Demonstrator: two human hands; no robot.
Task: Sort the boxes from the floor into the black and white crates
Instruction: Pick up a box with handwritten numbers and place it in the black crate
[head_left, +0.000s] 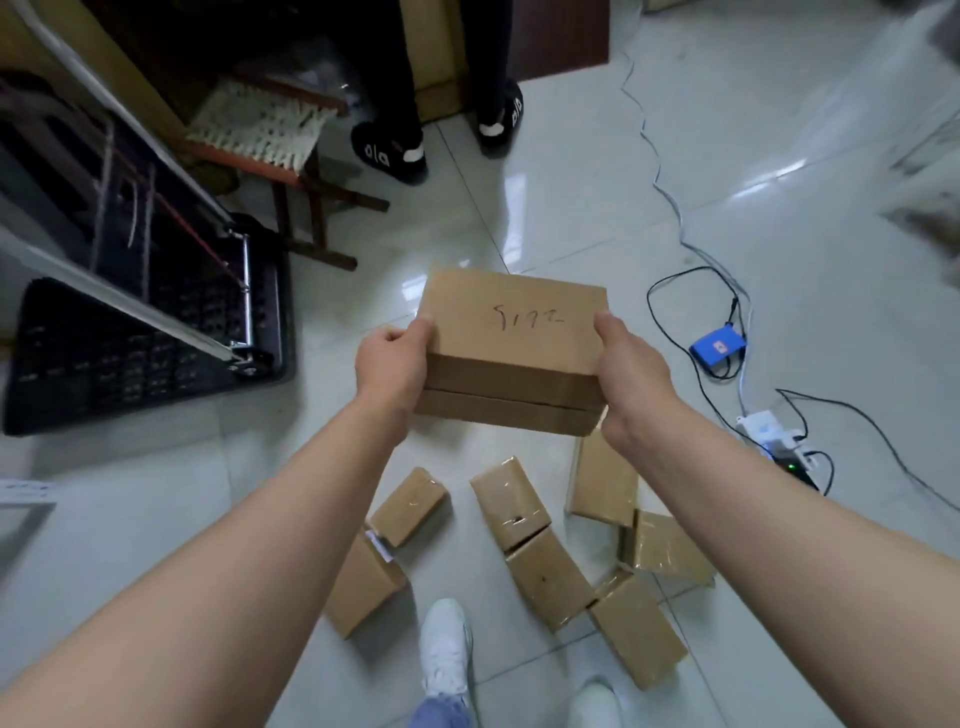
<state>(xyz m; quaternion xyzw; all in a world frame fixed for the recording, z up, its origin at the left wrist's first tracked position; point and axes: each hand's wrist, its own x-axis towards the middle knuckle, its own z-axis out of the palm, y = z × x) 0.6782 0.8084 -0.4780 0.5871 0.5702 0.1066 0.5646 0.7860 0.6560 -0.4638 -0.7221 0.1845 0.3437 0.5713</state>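
Pale glossy tile forms the floor (571, 182), the largest surface in view. The black crate (104, 364), mesh-walled, stands on it at the left and is partly crossed by a metal frame (156, 317). No white crate can be identified with confidence.

The held box (511, 322) is brown cardboard with handwriting on its top face, and it is raised above the floor at centre. A seam along its near side may mark two flat boxes stacked; this cannot be settled. Its long axis runs left to right, spanning the two hands.

The loose boxes (519, 504), several of them and some taped, lie scattered on the floor below and nearer the person, not yet sorted.

The left hand (392, 369) takes the box's left end and the right hand (634, 374) its right end. Each grip is closed round its end, thumb over the top edge, fingers hidden beneath.

A blue device (717, 348) with cables lies to the right.

The black crate lies to the left of the held box, well apart from it, with the left hand the nearer. If that crate is the destination, the carry is judged to be a leftward swing, leading with the box's short left end.
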